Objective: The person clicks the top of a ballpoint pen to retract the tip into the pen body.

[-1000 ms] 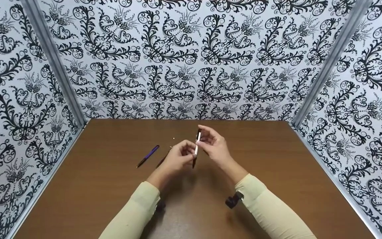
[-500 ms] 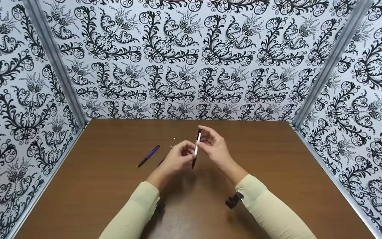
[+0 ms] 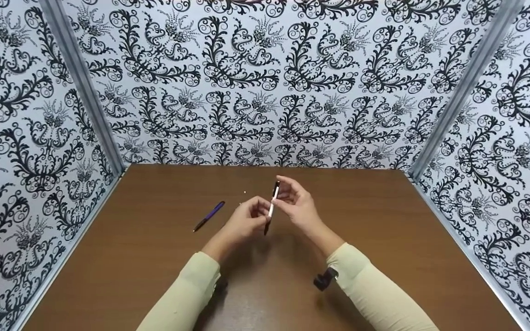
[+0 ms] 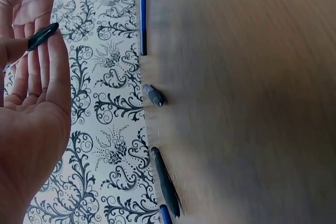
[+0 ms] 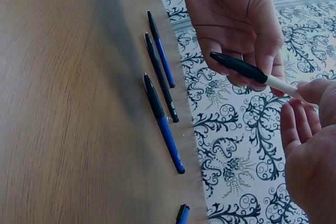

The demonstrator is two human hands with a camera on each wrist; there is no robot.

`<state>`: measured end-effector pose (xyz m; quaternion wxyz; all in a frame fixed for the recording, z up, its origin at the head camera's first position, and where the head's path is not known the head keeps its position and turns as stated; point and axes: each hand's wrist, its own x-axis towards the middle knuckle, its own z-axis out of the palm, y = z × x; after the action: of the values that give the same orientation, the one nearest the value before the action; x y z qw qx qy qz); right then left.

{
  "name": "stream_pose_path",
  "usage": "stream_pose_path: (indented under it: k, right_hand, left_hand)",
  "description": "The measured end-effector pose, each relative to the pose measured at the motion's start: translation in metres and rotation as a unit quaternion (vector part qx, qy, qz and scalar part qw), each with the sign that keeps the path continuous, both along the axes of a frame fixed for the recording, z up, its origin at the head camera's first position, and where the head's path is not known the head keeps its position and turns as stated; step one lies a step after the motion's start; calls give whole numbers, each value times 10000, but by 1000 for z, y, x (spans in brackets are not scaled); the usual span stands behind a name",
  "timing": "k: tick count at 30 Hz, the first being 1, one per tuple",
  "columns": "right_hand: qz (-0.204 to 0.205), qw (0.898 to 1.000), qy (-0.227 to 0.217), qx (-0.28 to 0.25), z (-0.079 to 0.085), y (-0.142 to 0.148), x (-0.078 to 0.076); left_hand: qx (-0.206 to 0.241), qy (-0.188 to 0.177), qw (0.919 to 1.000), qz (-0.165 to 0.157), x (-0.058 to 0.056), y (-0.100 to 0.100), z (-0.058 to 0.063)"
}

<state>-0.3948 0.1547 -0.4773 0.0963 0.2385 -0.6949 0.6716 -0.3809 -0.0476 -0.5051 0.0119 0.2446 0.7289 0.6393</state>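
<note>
A slim pen with a white barrel and black ends [image 3: 271, 209] is held between both hands, slanting above the table. My left hand [image 3: 245, 219] pinches it low, by the thumb and fingers, near the lower black end. Higher up, my right hand [image 3: 301, 207] grips the white barrel with its thumb against the fingers, a forefinger reaching to the top end. In the right wrist view the black end [image 5: 239, 66] pokes out past the left fingers, while the right hand [image 5: 317, 161] holds the white part. The left wrist view shows the dark tip [image 4: 43, 36] close to the left palm.
A blue and black pen [image 3: 209, 216] lies on the brown table [image 3: 361, 220], left of the hands. Further pens, one blue and black [image 5: 164, 124] and one all dark [image 5: 161, 77], lie beyond; the left hand hides them in the head view. Patterned walls [image 3: 265, 69] enclose the table.
Both hands keep their hold on the pen and barely move; its lower end has swung slightly left. The head view has shifted a little, and a dark pen behind the left wrist has gone hidden.
</note>
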Motion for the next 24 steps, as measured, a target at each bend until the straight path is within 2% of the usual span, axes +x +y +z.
stream_pose_path:
  k: [4, 7, 15, 24]
  right_hand:
    - [-1, 10000, -24, 75, -2, -2, -1]
    - [-52, 9996, -4, 262, -4, -3, -1]
    - [-161, 9959, 61, 888, -10, -5, -4]
    - [28, 9889, 231, 1468, -19, -7, -9]
  left_hand:
    - [-70, -229, 9997, 23, 2, -8, 1]
    - [-159, -255, 9995, 73, 2, -14, 0]
    - [-385, 74, 9988, 293, -2, -29, -2]
    - [-976, 247, 9939, 459, -5, -52, 0]
